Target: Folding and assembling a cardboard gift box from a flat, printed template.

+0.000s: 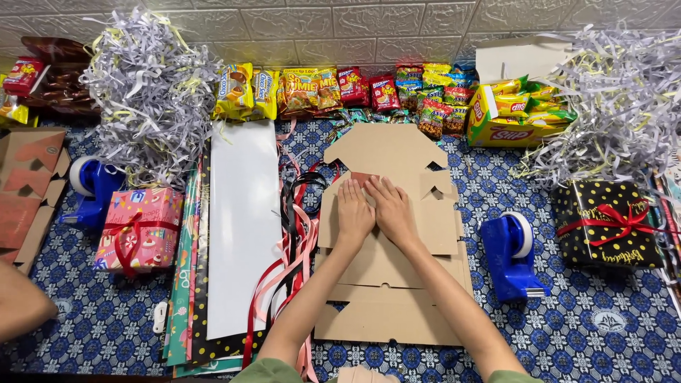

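A flat, unfolded brown cardboard box blank [386,284] lies in front of me on the blue patterned cloth. My left hand [352,211] and my right hand [391,208] press side by side, palms down, on its middle panel. Both hands lie flat with fingers together, fingertips pointing away from me near a fold where a reddish inner face shows. Neither hand holds anything.
Ribbons [294,234] and gift-wrap sheets [241,227] lie to the left, with a pink wrapped gift [138,228] and a blue tape dispenser [91,188]. A second tape dispenser [512,255] and a black dotted gift [606,223] are on the right. Snack packs [355,89] and shredded paper [152,92] line the wall. Another person's arm [21,305] shows at left.
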